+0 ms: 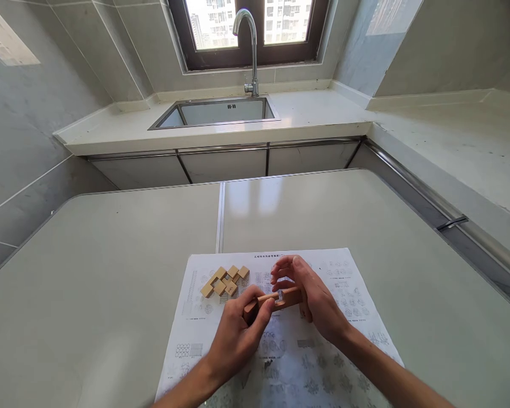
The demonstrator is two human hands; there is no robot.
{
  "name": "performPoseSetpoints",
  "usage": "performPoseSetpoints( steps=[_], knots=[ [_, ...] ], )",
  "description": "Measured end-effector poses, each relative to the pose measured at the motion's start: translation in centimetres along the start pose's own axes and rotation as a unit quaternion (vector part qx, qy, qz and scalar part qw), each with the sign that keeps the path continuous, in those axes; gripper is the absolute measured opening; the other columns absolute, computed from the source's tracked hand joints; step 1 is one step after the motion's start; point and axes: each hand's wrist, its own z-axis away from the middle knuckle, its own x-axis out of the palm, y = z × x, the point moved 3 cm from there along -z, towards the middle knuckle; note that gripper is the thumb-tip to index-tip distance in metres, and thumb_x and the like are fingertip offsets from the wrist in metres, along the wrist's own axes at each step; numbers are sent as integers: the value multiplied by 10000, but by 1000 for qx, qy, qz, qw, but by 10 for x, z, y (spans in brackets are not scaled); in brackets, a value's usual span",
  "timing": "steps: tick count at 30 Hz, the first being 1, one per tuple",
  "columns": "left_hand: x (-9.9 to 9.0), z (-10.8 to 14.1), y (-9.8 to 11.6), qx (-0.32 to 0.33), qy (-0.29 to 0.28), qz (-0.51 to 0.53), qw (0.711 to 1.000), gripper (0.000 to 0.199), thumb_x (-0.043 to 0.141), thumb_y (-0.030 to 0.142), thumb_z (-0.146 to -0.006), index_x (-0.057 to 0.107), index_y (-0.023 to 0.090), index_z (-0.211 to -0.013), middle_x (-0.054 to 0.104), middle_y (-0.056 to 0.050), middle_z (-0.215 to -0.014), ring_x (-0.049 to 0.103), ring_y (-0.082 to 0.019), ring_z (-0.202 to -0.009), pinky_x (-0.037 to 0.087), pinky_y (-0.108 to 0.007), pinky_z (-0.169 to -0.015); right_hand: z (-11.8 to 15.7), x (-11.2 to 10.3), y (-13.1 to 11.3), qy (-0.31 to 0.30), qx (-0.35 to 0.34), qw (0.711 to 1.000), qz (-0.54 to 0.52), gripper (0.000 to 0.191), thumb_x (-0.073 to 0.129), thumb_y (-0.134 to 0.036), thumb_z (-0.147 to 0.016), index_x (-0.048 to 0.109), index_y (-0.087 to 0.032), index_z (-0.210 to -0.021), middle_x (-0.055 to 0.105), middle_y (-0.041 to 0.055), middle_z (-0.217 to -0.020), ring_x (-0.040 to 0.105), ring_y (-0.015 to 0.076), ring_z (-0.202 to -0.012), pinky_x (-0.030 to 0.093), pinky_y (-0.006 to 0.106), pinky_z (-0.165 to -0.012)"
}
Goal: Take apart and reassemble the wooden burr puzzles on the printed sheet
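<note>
My left hand (237, 334) is closed around reddish-brown notched wooden puzzle bars (289, 297), with the thumb pressed along the near side. They are held just above a printed sheet (195, 331). At the bars' right end, my right hand (321, 303) is curled against the wood, its upper fingers bent and raised. A wooden end shows under the right palm. How many bars are held is hidden by the fingers. Beyond my left hand, a pale wooden block piece (225, 281) with a stepped, checkered shape lies on the sheet.
The sheet lies on a pale table (110, 272) with a seam (220, 218) down its middle. Behind the table runs a white counter (314, 110) with a sink (221, 113) and a tall faucet (254, 51) under a window. A metal rail (425, 187) borders the right side.
</note>
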Motion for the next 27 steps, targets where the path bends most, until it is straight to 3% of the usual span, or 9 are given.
performPoseSetpoints(
  steps=[5,17,23,27],
  knots=[
    [3,1,0,-5,6,18,1000,387,537,532,-1043,515,204,-840,388,47,-672,322,-115,-589,233,-258,-540,2,3,1,-19,16,1000,-16,475,413,-678,-1061,634,-257,-1056,664,45,-1040,665,207,-863,603,339,-732],
    [5,2,-1,12,12,-5,1000,371,513,507,-1059,530,199,-853,352,57,-647,301,-109,-572,235,-251,-522,8,6,2,24,-6,1000,-18,455,461,-669,-1045,631,-248,-1014,644,45,-1031,630,187,-806,611,308,-667],
    [11,5,-1,10,9,8,1000,382,540,540,-1041,565,198,-872,377,58,-611,333,-109,-541,253,-241,-503,11,8,3,43,-15,999,-1,456,456,-660,-1047,630,-242,-999,652,42,-989,634,165,-725,464,208,-490],
    [9,4,1,4,29,41,999,403,578,564,-1020,584,193,-862,383,60,-610,332,-102,-538,250,-230,-489,9,6,4,30,-12,999,-7,473,406,-658,-1060,644,-251,-1021,660,42,-975,639,172,-704,377,207,-435]
  ],
)
